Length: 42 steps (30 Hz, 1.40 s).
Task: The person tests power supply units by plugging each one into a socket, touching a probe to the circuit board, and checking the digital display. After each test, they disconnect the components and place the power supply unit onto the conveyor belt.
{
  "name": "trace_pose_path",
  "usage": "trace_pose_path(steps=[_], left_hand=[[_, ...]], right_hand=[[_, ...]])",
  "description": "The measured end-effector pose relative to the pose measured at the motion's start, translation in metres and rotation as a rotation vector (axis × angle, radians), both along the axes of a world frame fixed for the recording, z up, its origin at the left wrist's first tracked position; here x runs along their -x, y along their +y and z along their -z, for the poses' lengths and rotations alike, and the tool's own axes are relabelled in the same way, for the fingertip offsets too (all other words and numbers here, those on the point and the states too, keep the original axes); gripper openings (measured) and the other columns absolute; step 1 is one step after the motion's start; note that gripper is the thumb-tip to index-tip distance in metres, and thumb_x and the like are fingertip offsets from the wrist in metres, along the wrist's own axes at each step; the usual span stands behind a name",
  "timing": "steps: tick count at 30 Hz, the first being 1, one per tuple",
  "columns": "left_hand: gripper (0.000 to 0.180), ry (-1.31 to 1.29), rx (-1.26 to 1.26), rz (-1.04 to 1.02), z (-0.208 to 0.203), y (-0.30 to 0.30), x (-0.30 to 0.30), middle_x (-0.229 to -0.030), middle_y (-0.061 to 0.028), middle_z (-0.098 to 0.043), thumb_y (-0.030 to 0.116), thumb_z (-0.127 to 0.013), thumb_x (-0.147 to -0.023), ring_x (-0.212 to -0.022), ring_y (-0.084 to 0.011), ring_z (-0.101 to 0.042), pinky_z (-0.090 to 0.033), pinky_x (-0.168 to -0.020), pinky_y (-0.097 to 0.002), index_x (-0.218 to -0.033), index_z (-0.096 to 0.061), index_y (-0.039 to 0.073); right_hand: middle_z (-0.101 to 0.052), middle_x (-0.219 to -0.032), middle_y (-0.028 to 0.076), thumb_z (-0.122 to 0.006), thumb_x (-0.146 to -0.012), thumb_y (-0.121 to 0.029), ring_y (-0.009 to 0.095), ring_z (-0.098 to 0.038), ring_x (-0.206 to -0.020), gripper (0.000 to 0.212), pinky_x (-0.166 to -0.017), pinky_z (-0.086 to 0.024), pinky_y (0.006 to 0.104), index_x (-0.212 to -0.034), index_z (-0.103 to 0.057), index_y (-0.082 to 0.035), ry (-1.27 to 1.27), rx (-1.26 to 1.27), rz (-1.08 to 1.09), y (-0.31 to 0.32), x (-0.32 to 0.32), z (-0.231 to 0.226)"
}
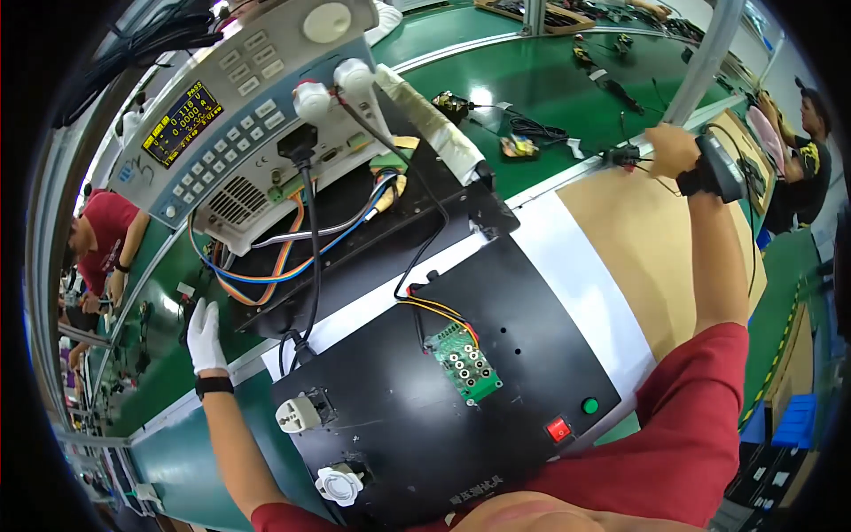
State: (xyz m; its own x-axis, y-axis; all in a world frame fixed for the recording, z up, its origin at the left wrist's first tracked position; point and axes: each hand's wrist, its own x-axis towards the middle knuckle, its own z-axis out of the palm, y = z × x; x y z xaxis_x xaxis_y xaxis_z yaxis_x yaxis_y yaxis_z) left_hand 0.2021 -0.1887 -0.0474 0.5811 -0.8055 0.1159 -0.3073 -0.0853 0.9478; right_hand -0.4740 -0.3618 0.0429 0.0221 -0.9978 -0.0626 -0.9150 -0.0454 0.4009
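Black part (pixel 626 157) is at the edge of the desk (pixel 554 84), by my right hand (pixel 674 149), fingers curled; whether they grip it, I can't tell. Probably light, stiff, best pinched by its body. My gloved left hand (pixel 206 337) has straight fingers, hold unclear.

Yellow lettering and figures are displayed on the dark screen (pixel 182 124) of the grey instrument (pixel 253 97). Pale characters (pixel 476 491) are printed along the near edge of the black box (pixel 399 399).

Hands (pixel 205 335) (pixel 672 151) could pass over the black box (pixel 399 381); the instrument (pixel 266 133) blocks beyond.
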Motion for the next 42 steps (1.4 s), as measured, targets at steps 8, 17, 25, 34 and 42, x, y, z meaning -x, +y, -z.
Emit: trace_pose_path(steps=[8,17,25,34,42], left_hand=[[0.043,-0.081,0.033,0.055,-0.052,0.036,0.065,-0.114,-0.0135,-0.052,0.007,-0.053,-0.084,-0.103,-0.0156,-0.05,-0.038,-0.089,-0.0234,-0.122,-0.039,-0.006],[0.041,-0.107,0.106,0.208,-0.123,0.081,0.185,-0.11,-0.0114,-0.056,0.005,-0.055,-0.083,-0.097,-0.0124,-0.053,-0.041,-0.083,-0.0218,-0.121,-0.042,-0.001],[0.087,-0.444,-0.023,0.894,-0.143,0.09,0.293,-0.124,-0.0216,-0.041,0.032,-0.074,-0.066,-0.116,-0.0277,-0.041,-0.033,-0.096,-0.0338,-0.129,-0.026,-0.005],[0.072,-0.495,-0.08,0.86,-0.135,0.117,0.315,-0.1,-0.0194,-0.058,0.01,-0.072,-0.067,-0.089,-0.0249,-0.061,-0.046,-0.079,-0.0294,-0.124,-0.032,-0.006],[0.057,-1.153,0.155,0.428,-0.146,0.148,0.268,-0.092,-0.0171,-0.059,0.006,-0.073,-0.06,-0.076,-0.0297,-0.06,-0.049,-0.066,-0.0336,-0.112,-0.05,0.0]], right_hand=[[-0.06,-0.087,0.015,-0.062,-0.064,-0.011,0.032,-0.057,-0.085,0.027,-0.073,-0.046,0.0381,-0.089,-0.06,-0.003,-0.366,0.08,-0.289,-0.03,-0.099,0.068],[-0.057,-0.083,0.015,-0.048,-0.077,-0.003,0.031,-0.054,-0.082,0.011,-0.072,-0.043,0.0353,-0.082,-0.058,0.0,-0.794,0.242,-0.374,0.03,-0.073,0.035],[-0.051,-0.082,0.011,-0.055,-0.068,0.008,0.029,-0.053,-0.075,0.021,-0.067,-0.045,0.0343,-0.086,-0.052,-0.003,-1.201,0.162,-1.07,0.181,-0.125,-0.039],[-0.05,-0.098,0.012,-0.061,-0.072,-0.006,0.028,-0.052,-0.085,0.033,-0.074,-0.043,0.0367,-0.103,-0.051,-0.003,-1.16,-0.094,-1.317,0.198,-0.128,-0.03],[-0.062,-0.079,0.011,-0.072,-0.056,-0.023,0.027,-0.058,-0.077,0.028,-0.071,-0.045,0.0337,-0.079,-0.064,-0.008,-0.603,-0.485,-0.547,0.099,-0.075,0.01]])
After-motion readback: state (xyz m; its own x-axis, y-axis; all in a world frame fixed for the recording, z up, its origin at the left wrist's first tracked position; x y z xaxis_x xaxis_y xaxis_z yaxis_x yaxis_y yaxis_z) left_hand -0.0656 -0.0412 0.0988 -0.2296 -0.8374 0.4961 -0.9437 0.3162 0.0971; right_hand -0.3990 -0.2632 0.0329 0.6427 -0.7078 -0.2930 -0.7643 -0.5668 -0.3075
